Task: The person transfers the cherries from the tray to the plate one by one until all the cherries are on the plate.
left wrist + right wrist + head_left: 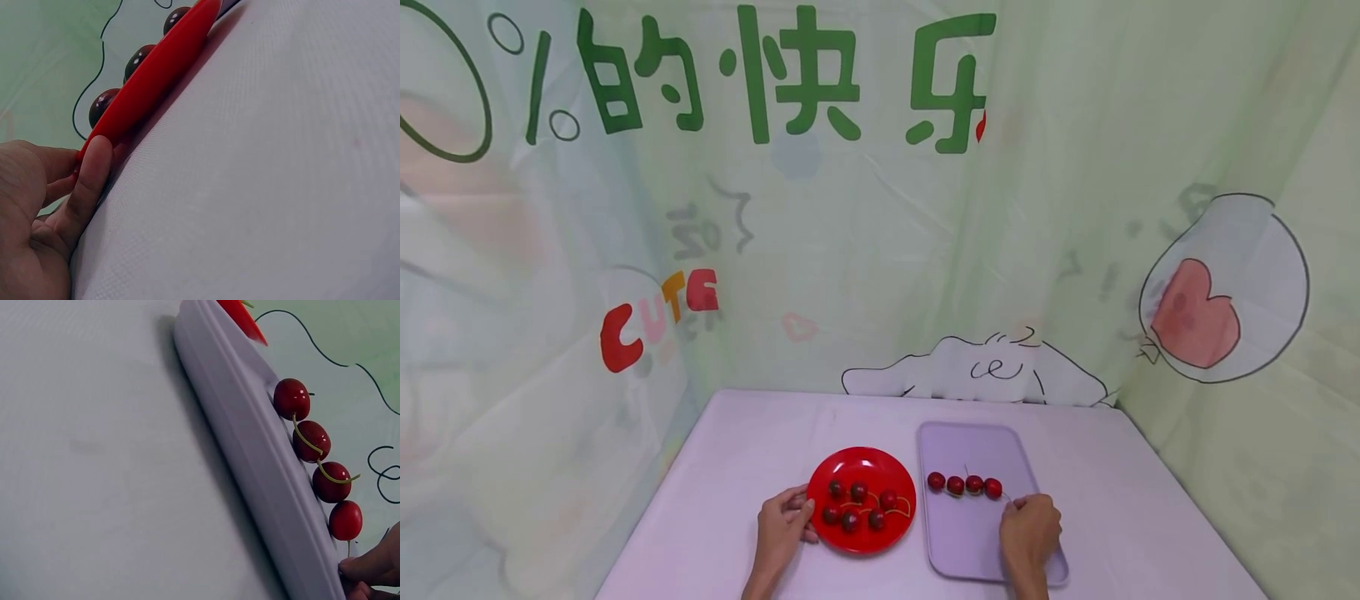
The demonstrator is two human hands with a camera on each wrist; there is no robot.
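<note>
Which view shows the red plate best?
The head view: the red plate shows almost whole from above, with its cherries. The left wrist view gives its side, gripped by the left hand; the right wrist view, only a sliver.

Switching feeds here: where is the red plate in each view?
Head: red plate low, near the middle, gripped at its left rim by the left hand.
Left wrist: red plate slants from the hand up to the top edge.
Right wrist: red plate only a sliver at the top edge, right of centre.
Shared landmark: pale backdrop with black outlines.
</note>
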